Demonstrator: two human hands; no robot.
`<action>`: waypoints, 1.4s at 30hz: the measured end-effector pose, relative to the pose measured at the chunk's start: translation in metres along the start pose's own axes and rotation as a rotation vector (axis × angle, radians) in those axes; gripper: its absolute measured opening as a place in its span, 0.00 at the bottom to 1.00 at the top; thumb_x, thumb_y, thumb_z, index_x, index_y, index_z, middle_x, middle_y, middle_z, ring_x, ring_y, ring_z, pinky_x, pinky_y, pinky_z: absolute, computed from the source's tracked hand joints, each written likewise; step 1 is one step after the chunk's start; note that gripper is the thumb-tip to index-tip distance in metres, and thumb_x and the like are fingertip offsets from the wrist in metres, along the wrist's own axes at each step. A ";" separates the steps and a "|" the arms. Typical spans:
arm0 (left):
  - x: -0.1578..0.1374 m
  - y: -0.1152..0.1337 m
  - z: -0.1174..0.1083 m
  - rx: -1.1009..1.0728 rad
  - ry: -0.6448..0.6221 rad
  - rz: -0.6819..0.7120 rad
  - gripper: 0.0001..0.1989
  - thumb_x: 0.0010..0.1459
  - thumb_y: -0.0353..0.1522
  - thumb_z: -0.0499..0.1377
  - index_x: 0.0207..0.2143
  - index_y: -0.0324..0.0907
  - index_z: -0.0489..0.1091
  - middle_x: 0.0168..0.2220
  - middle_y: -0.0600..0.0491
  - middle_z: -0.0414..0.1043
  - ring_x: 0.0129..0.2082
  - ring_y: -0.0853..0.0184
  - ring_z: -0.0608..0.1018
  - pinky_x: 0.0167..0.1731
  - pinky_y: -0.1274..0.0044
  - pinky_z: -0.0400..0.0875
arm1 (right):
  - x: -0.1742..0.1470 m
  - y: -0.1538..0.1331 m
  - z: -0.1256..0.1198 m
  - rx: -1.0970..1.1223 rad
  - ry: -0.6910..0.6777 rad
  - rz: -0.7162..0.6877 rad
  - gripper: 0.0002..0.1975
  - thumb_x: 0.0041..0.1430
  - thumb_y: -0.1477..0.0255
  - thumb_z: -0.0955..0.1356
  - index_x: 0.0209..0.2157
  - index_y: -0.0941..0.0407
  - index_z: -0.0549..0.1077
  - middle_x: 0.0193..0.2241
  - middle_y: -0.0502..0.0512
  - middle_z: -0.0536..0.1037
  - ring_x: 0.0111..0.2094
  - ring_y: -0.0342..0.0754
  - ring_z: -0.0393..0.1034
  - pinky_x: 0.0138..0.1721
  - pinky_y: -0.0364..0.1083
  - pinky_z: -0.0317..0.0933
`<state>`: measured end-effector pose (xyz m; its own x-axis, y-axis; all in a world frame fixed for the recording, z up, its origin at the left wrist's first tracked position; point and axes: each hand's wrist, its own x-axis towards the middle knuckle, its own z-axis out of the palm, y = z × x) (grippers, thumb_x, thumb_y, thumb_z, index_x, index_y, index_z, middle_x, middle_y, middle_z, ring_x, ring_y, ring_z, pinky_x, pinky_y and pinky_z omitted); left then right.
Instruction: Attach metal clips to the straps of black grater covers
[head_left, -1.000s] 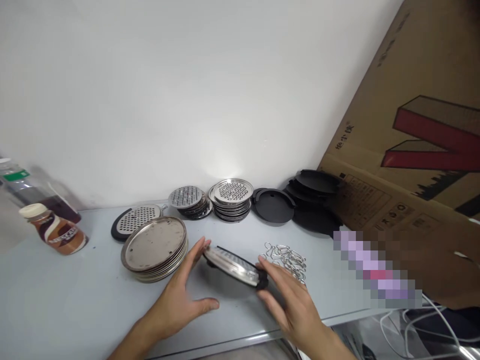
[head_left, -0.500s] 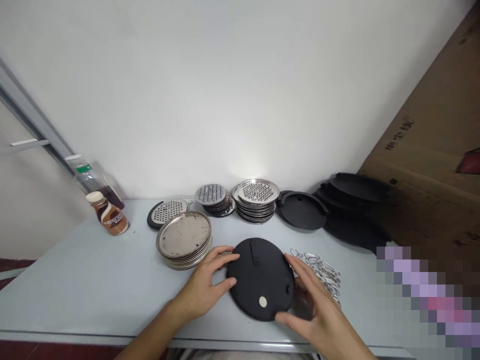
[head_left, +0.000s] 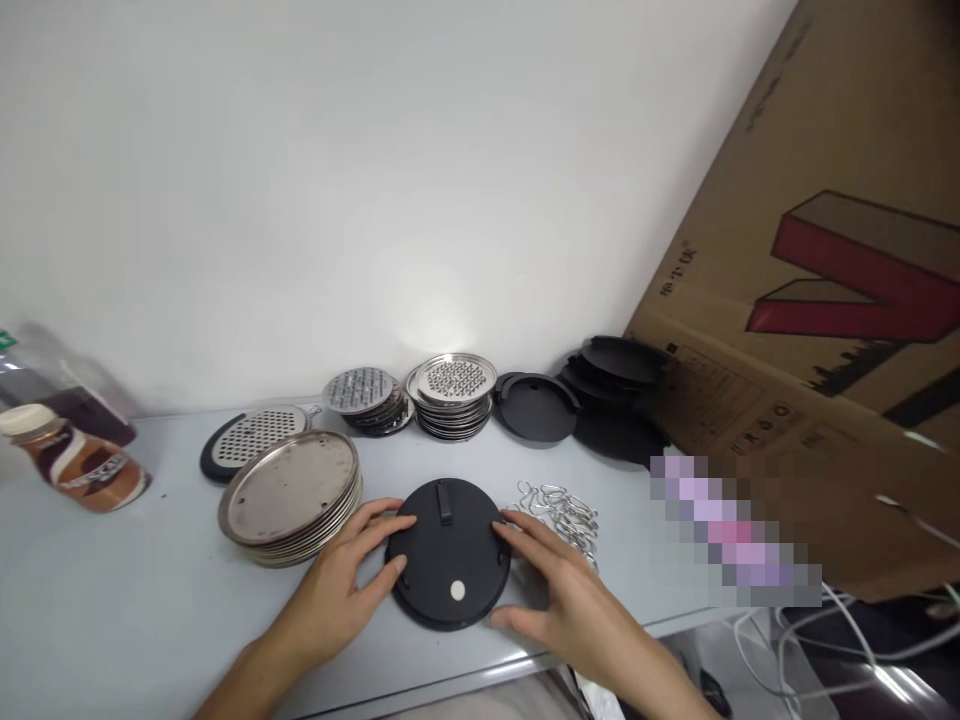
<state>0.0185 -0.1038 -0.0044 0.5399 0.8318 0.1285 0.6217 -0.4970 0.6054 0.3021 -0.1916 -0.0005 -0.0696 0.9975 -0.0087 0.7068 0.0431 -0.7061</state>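
Note:
A black round plastic disc lies near the table's front edge, a raised tab at its top and a white dot at its lower part. My left hand has its fingertips and thumb on the disc's left rim. On the opposite rim, my right hand grips with its fingers, thumb at the lower right edge. Close beyond my right hand is a pile of bent wire hooks. A stack of round metal plates stands just left of my left hand.
Along the wall stand a black-rimmed grater, small grater discs, a taller grater-disc stack and black round trays, with more black trays beyond. Bottles stand left; a large cardboard box leans right.
The view has swung right, so table items sit further left and more of the box shows. Both hands stay at the disc's rim, which appears turned slightly.

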 end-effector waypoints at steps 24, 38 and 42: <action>0.003 -0.004 0.003 0.074 0.026 0.043 0.18 0.65 0.36 0.53 0.56 0.51 0.70 0.59 0.48 0.65 0.58 0.59 0.72 0.57 0.67 0.68 | 0.030 0.042 -0.049 -0.256 0.187 0.007 0.12 0.58 0.77 0.63 0.37 0.54 0.78 0.36 0.55 0.77 0.37 0.49 0.71 0.39 0.46 0.61; 0.007 0.005 0.001 0.073 0.040 0.031 0.18 0.63 0.33 0.54 0.55 0.52 0.71 0.59 0.49 0.65 0.58 0.58 0.72 0.58 0.64 0.68 | 0.091 0.028 -0.064 -0.453 -0.189 -0.090 0.08 0.37 0.79 0.70 0.24 0.55 0.79 0.22 0.53 0.78 0.24 0.47 0.69 0.25 0.43 0.53; 0.010 0.010 0.001 0.103 0.036 0.042 0.19 0.63 0.32 0.53 0.55 0.53 0.70 0.60 0.49 0.63 0.59 0.57 0.69 0.59 0.61 0.66 | 0.087 0.030 -0.066 -0.427 -0.206 -0.105 0.06 0.39 0.76 0.71 0.24 0.54 0.79 0.22 0.52 0.77 0.24 0.47 0.68 0.25 0.42 0.54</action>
<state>0.0313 -0.1006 0.0021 0.5472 0.8173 0.1807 0.6553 -0.5526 0.5150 0.3634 -0.0999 0.0239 -0.2635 0.9568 -0.1228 0.9110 0.2050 -0.3578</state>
